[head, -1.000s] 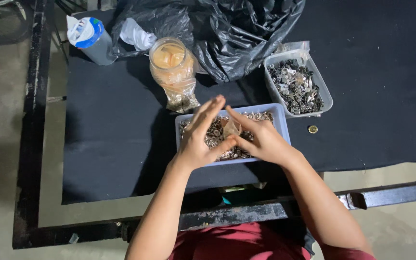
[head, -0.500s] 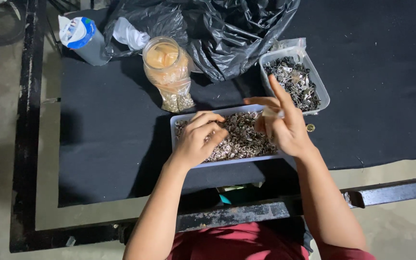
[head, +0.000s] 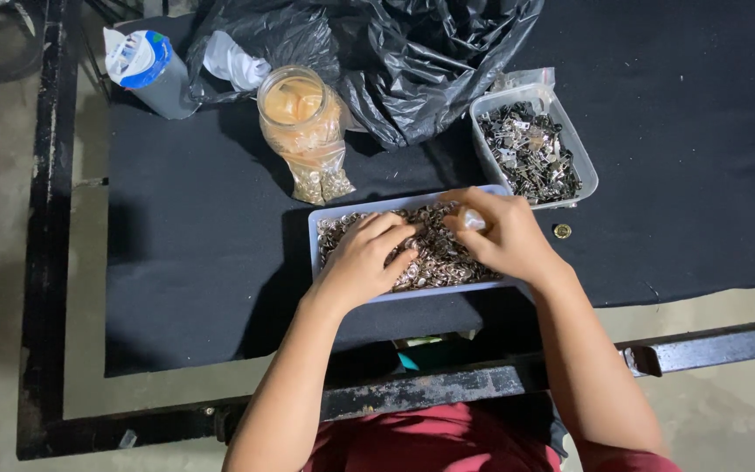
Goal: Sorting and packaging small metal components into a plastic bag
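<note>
Black cloth (head: 203, 288) covers our bench; our left hand (head: 369, 258) rests curled in the tray (head: 315, 240) of small metal parts (head: 443, 253), our right hand (head: 504, 236) pinches something pale, and careless raking could spill parts overboard.

We cannot see the fingertips of the left hand (head: 367, 260) or the right hand (head: 502, 234), buried among small metal pieces (head: 434, 253) too tiny to identify.
</note>
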